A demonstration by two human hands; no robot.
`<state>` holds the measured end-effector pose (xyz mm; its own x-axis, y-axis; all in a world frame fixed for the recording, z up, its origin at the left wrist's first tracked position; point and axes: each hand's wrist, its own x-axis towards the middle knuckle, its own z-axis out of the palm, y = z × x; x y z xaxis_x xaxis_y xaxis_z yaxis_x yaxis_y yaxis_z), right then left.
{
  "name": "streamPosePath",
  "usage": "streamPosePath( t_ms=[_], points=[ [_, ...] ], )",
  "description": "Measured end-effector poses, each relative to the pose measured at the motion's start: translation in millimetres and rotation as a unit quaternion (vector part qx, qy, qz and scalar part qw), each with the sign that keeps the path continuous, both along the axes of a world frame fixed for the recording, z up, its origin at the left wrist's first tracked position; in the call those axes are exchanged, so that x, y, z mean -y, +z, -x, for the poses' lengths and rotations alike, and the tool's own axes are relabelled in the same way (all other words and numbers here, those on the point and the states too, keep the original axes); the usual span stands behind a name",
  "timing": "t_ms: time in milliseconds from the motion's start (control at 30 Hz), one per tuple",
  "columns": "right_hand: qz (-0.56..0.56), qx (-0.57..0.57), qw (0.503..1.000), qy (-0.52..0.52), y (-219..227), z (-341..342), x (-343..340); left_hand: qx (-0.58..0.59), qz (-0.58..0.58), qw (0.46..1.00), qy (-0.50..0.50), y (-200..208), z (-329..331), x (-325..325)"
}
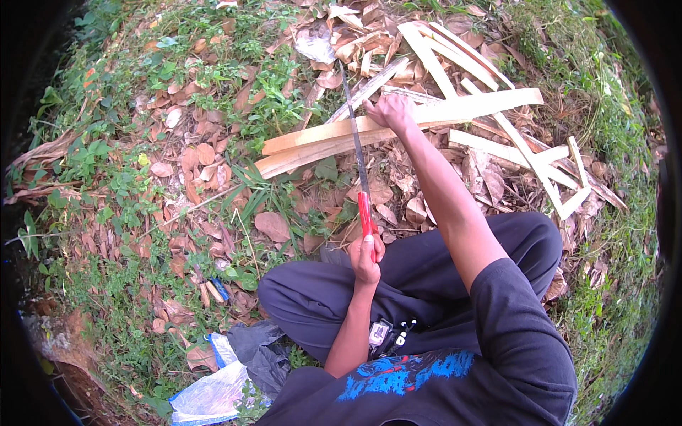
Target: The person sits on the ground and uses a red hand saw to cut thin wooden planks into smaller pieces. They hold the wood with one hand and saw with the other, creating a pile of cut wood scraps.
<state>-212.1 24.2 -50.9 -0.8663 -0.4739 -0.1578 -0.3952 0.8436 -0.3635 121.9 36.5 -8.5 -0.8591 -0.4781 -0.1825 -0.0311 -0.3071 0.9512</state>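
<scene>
My left hand (366, 257) is closed round the red handle of a handsaw (361, 167). The long, thin dark blade points away from me and crosses a pale wooden strip (462, 110); its teeth are too fine to make out. Farther off, my right hand (391, 112) is closed on this strip, just right of the blade. A second wooden strip (305, 157) lies under and nearer than the first, the two spreading slightly apart at their left ends. How deep the blade sits in the wood cannot be seen.
Several pale wooden slats (522, 138) lie criss-crossed at the right, beside wood scraps and dry leaves (369, 46). Clear plastic (315, 46) lies at the far side. Near left are a small blue object (219, 290) and plastic bags (213, 390). My crossed legs (426, 270) are close below.
</scene>
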Motion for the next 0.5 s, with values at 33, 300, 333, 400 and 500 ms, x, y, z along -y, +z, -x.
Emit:
streamPosePath(
  t_ms=[33, 300, 333, 400, 500],
  points=[
    [-0.004, 0.002, 1.0, 0.002, 2.3, -1.6, 0.7, 0.001, 0.001, 1.0, 0.0, -0.1, -0.7, 0.6],
    [-0.003, -0.024, 1.0, -0.002, -3.4, -1.2, -0.6, 0.002, -0.003, 1.0, 0.002, -2.1, -0.4, 0.0],
    [-0.004, -0.025, 1.0, -0.001, -4.2, -0.9, -0.2, 0.002, -0.003, 1.0, 0.002, -1.8, -0.3, 0.0],
    [-0.004, -0.025, 1.0, 0.0, -5.2, -0.5, 0.3, 0.002, -0.001, 1.0, 0.002, -1.3, 0.0, 0.1],
    [0.0, -0.028, 1.0, 0.002, -5.7, -1.0, 0.3, 0.0, -0.001, 1.0, 0.004, -0.1, 0.3, -0.3]
  ],
)
